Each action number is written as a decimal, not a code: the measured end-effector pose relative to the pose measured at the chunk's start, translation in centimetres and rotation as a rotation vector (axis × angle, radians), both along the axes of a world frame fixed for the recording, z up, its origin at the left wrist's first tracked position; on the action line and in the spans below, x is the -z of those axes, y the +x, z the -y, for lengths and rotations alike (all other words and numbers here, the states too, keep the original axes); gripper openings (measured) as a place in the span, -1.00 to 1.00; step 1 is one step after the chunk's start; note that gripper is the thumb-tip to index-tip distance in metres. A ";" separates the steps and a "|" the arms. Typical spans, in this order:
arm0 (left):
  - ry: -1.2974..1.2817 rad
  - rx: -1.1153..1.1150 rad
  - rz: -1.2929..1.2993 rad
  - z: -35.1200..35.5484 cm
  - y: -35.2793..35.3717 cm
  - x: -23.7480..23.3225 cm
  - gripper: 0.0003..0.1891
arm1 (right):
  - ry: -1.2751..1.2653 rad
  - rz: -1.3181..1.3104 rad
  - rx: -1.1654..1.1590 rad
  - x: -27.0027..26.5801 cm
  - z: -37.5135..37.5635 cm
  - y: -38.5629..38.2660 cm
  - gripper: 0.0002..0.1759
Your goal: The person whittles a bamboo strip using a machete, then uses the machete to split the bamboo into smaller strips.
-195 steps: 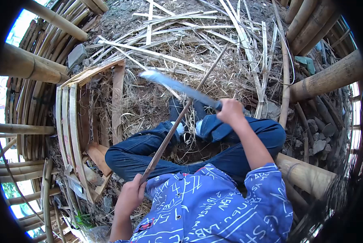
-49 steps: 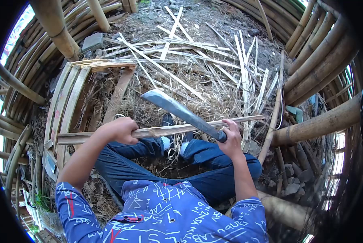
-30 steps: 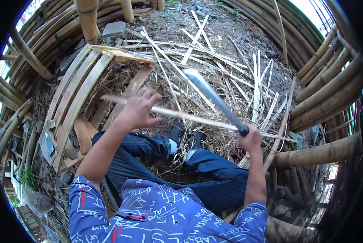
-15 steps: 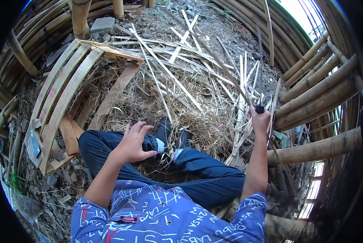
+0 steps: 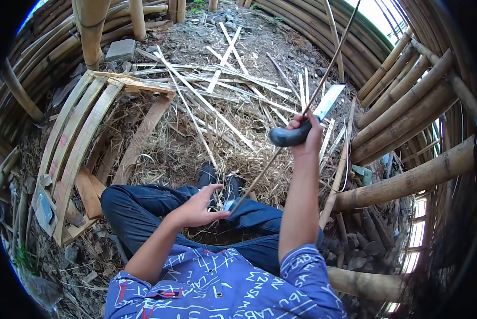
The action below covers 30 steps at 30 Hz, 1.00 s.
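Note:
My right hand (image 5: 309,139) is wrapped round the dark, thick handle of a knife (image 5: 329,102), its broad blade pointing up and to the right. A long thin bamboo strip (image 5: 261,176) also runs through that hand, slanting from the top right down toward my lap. My left hand (image 5: 196,209) is over my crossed legs, fingers stretched out and thumb apart. The strip's lower end comes right at the left thumb tip. Beneath both hands are my jeans (image 5: 143,210) and dark shoes (image 5: 233,186).
Pale split strips (image 5: 217,119) lie crossed on the ground among shavings (image 5: 169,143). A slatted wooden crate (image 5: 79,135) is at the left, near a grey block (image 5: 120,50). Thick bamboo poles (image 5: 408,178) jut in from the right, and stacked bamboo surrounds the spot.
My right hand has moved left and turned, so the knife's handle and blade now show broadside. The strip has swung to the opposite slant. My left hand has moved right and down, toward its lower end.

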<state>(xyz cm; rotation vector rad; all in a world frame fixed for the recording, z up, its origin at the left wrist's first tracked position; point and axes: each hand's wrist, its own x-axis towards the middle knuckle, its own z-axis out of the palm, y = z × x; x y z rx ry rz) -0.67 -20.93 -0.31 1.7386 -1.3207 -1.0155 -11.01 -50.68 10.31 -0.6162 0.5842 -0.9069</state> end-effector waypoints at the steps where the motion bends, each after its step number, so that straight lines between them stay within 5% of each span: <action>1: -0.001 0.001 -0.140 0.7 -0.7 1.2 -0.11 | 0.026 0.049 -0.006 0.8 -1.2 0.1 -0.78; 4: 0.046 0.026 -0.346 1.6 -2.1 3.7 -0.40 | 0.148 0.178 -0.080 4.7 -3.2 -0.1 -0.75; 6: 0.167 0.167 -0.727 1.9 -2.2 3.9 -0.60 | 0.250 0.227 -0.126 7.6 -4.0 -0.3 -0.75; 7: 0.188 0.044 -0.868 1.6 -2.9 3.2 -0.71 | 0.302 0.228 -0.122 8.8 -4.7 -0.2 -0.79; 13: 0.307 -0.135 -0.716 -1.2 -3.6 4.9 -0.60 | 0.478 0.105 -0.140 16.9 -7.2 -0.3 -0.81; 16: 0.366 -0.257 -0.642 -3.0 -2.0 5.7 -0.50 | 0.669 0.022 -0.191 20.0 -9.0 -1.1 -0.57; 20: 0.436 -0.230 -0.333 -6.0 -1.4 6.6 -0.50 | 0.644 -0.109 -0.272 22.9 -11.8 -3.3 -0.51; 24: 0.500 -0.175 -0.080 -8.0 -2.0 5.8 -0.53 | 0.591 -0.213 -0.358 23.8 -14.0 -5.7 -0.50; 30: 0.709 -0.225 -0.177 -8.7 0.3 4.7 -0.65 | 0.642 -0.348 -0.266 20.5 -17.3 -8.1 -0.74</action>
